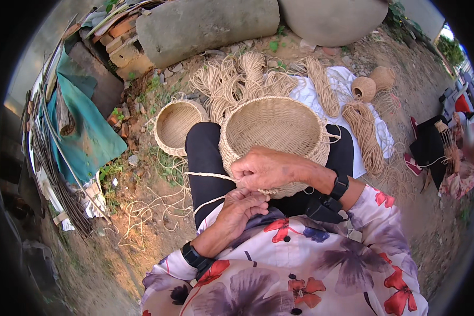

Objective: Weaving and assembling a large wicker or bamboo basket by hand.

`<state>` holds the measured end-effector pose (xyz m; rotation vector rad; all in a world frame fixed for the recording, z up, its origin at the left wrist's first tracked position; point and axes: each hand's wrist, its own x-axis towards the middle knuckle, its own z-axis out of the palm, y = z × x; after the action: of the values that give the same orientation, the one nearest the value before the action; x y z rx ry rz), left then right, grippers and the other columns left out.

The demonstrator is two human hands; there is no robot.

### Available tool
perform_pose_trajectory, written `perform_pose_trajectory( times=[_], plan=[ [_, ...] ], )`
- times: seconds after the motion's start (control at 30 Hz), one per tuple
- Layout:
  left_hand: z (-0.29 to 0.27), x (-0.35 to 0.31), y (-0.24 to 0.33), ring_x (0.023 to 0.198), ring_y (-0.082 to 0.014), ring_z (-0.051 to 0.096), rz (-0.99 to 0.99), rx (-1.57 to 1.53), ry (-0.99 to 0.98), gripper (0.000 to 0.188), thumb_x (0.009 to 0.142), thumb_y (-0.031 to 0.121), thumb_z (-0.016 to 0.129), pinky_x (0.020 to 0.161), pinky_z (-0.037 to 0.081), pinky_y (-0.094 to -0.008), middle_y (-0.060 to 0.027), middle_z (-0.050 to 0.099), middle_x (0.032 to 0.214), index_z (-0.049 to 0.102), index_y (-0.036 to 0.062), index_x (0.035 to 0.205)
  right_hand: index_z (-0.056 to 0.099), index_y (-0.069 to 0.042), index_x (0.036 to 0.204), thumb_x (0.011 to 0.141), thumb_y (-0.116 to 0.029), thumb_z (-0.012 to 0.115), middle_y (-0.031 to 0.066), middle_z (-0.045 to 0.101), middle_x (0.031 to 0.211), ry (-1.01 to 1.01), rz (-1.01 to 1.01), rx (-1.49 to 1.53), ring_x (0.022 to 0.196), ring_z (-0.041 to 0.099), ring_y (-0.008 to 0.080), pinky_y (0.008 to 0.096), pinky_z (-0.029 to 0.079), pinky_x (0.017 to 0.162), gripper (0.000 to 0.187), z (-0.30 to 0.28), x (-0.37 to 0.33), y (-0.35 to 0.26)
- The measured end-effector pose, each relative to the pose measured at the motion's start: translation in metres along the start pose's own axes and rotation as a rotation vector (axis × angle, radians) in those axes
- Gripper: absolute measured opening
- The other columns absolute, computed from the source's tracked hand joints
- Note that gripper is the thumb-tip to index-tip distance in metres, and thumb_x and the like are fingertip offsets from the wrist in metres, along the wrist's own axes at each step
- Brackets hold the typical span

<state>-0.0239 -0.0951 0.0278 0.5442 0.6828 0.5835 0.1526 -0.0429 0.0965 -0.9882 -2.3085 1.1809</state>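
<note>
A large round woven basket (273, 122) of pale cord rests on my lap between my knees, its open mouth facing up. My right hand (266, 167) is closed at its near rim, with a strand of cord (210, 175) running out to the left from the fingers. Just below, my left hand (240, 209) pinches at the same near edge; another strand runs from it to the left. The fingertips and the exact point they hold are partly hidden. A loop of cord (332, 137) sticks out from the basket's right side.
A smaller woven basket (180, 125) sits left of my knee. Hanks of cord (221, 84) lie beyond, others on a white cloth (376, 129) near small woven vessels (364, 88). Loose strands cover the ground at left, near a teal sheet (79, 121). Another person (455, 163) sits far right.
</note>
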Motion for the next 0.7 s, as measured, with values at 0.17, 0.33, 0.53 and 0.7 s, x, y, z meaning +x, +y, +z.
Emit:
perform_pose_trajectory(
  times=[0.17,0.33,0.53,0.7],
  plan=[
    [0.003,-0.003,-0.003,0.076,-0.0161,0.069,0.042,0.020,0.027,0.009,0.087,0.001,0.066,0.067,0.059,-0.0281,-0.0134,0.070,0.093,0.064,-0.0019,0.095,0.059,-0.001,0.076,0.082,-0.013,0.062,0.0063,0.059,0.061,0.015,0.053,0.208,0.053,0.055,0.0132,0.0311,0.042,0.050,0.014,0.011,0.006,0.004],
    [-0.001,-0.007,-0.006,0.078,-0.0156,0.069,0.081,0.081,0.029,0.010,0.089,0.001,0.064,0.069,0.059,-0.0276,-0.0125,0.070,0.092,0.065,0.0002,0.099,0.059,0.000,0.076,0.082,-0.013,0.062,0.0059,0.061,0.062,-0.080,-0.006,0.158,0.055,0.058,0.0116,0.0295,0.043,0.050,0.014,0.013,0.018,0.006],
    [0.003,-0.010,-0.007,0.079,-0.0169,0.068,0.094,0.040,0.023,0.008,0.089,0.000,0.063,0.072,0.058,-0.0298,-0.0129,0.070,0.094,0.064,-0.0003,0.097,0.061,0.000,0.074,0.081,-0.015,0.062,0.0079,0.062,0.063,-0.154,0.060,0.114,0.055,0.059,0.0149,0.0322,0.044,0.050,0.016,0.011,0.030,0.001],
    [0.000,-0.009,-0.012,0.080,-0.0198,0.067,0.154,0.021,0.007,0.017,0.096,0.015,0.058,0.076,0.058,-0.0349,-0.0147,0.068,0.096,0.062,-0.0015,0.098,0.061,0.000,0.074,0.079,-0.016,0.062,0.0085,0.062,0.064,-0.149,-0.083,0.054,0.055,0.058,0.0176,0.0332,0.044,0.051,0.016,0.018,0.041,-0.005]
  ],
)
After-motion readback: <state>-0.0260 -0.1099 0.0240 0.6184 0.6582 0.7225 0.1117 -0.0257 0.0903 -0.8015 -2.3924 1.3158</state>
